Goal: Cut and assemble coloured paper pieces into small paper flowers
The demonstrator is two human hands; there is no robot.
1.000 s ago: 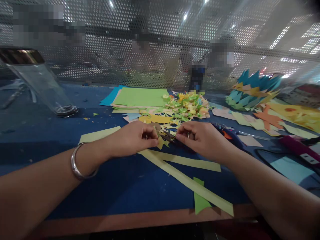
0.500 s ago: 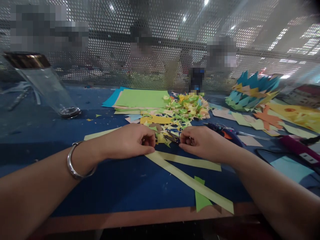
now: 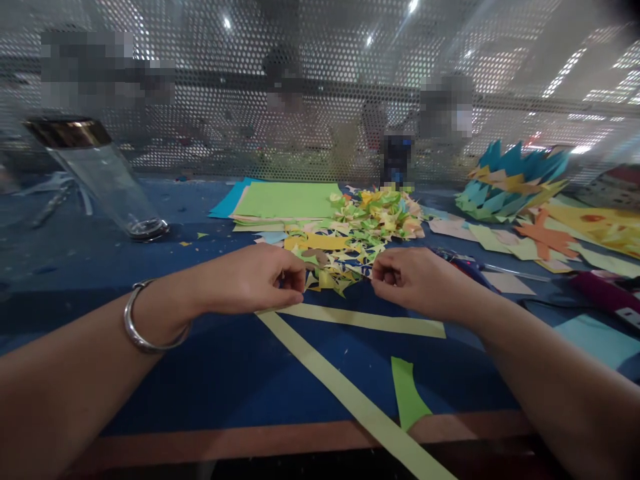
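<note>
My left hand (image 3: 255, 277), a silver bangle at its wrist, is closed with thumb and fingers pinched. A long pale-green paper strip (image 3: 325, 373) runs from beneath it down over the table's front edge. Another pale strip (image 3: 370, 320) lies flat just in front of both hands. My right hand (image 3: 410, 280) is closed too, its fingers curled around scissors (image 3: 367, 271), of which only a thin bit shows by the fingertips. Cut paper scraps (image 3: 327, 277) lie between and beyond the hands. A green offcut (image 3: 407, 393) rests at the front edge.
Behind stand a stack of coloured sheets (image 3: 290, 200) and a heap of scraps (image 3: 385, 213). A glass bottle (image 3: 117, 187) is at left. At right are a blue-and-yellow paper crown (image 3: 510, 183), an orange paper piece (image 3: 545, 237) and a purple tool (image 3: 600, 293). A perforated metal screen (image 3: 210, 133) closes the back.
The long strip has shifted down and now hangs past the table edge, baring more of the green offcut. My hands have moved slightly apart. The scissor blades, plainer before, are now mostly hidden.
</note>
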